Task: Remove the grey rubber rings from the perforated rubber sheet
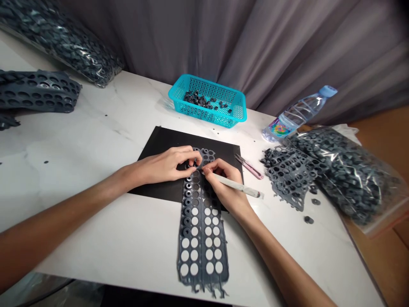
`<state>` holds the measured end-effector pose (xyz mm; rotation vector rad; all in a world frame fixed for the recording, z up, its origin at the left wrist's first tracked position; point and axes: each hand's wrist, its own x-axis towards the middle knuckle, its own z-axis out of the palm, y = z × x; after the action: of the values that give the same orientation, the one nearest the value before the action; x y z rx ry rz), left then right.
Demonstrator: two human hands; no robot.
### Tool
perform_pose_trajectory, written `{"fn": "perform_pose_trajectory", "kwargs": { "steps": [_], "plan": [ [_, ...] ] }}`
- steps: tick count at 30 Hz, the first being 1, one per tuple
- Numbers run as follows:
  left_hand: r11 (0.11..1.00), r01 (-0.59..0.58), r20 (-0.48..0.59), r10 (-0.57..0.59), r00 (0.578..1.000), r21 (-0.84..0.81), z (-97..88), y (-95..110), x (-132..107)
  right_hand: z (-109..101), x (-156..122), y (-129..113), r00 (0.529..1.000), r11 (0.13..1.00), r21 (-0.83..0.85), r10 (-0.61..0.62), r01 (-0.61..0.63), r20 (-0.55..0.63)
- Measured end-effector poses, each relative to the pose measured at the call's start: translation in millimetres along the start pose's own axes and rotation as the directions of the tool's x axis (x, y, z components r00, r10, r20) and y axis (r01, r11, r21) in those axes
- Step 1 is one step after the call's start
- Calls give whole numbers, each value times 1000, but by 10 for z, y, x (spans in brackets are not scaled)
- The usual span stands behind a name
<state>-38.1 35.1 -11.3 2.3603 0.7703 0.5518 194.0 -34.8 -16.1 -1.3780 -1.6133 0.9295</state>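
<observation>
A dark grey rubber sheet [202, 238] with rows of round holes lies lengthwise, its far part on a black board [159, 170] and its near part on the table. Small round rubber pieces [187, 202] still sit along its left row. My left hand [175, 164] pinches at the sheet's far part, thumb and forefinger close together; the exact spot between them is partly hidden. In my right hand [225, 179] is a slim pen-shaped tool [236, 184] with a whitish handle, gripped like a pencil. Its tip points at the sheet beside my left fingertips and is hard to make out.
A turquoise basket [207, 117] holding small dark pieces stands behind the board. Pink-handled snips [249, 166], a punched sheet [287, 175], a water bottle [297, 115] and a bag of pieces [354, 175] lie right. Another full bag [64, 42] and a folded sheet [38, 91] lie left.
</observation>
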Motion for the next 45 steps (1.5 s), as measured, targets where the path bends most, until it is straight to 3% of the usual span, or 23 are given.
{"fn": "perform_pose_trajectory", "kwargs": {
  "steps": [18,23,24,26,27,29,31,32,34,37,41,45],
  "plan": [
    [1000,-6,29,5,1000,29,-5,14,-12,-19,-11,30,999,999,-35,-6,7,37],
    [979,-115,52,108,993,166,97,143,-41,-7,-40,-43,997,986,-153,-54,62,55],
    [976,-132,34,128,991,175,117,162,-41,-1,-46,-54,996,978,-192,-72,82,60],
    [989,-84,-127,100,987,125,108,164,-27,11,-55,-65,993,955,-273,-105,117,57],
    [998,-24,-256,38,966,59,72,146,-14,15,-58,-65,992,944,-306,-114,123,47],
    [985,72,-524,-146,839,-159,-58,86,16,16,-60,-55,994,942,-317,-102,108,37],
    [895,36,-607,-330,723,-444,-214,33,38,7,-57,-38,998,969,-239,-50,60,46],
    [808,-2,-571,-414,709,-589,-280,25,42,0,-54,-28,998,984,-175,-18,27,52],
    [583,-58,-435,-532,727,-810,-354,56,37,-14,-43,-9,999,999,-36,28,-27,35],
    [330,-35,-235,-587,775,-943,-329,182,18,-27,-21,13,999,992,126,38,-33,-38],
    [236,62,-82,-554,829,-970,-195,284,10,-27,-5,24,999,982,188,21,-12,-49],
    [206,144,10,-540,842,-968,-75,223,1,-22,-5,35,1000,988,153,9,-4,-30]
  ]
}}
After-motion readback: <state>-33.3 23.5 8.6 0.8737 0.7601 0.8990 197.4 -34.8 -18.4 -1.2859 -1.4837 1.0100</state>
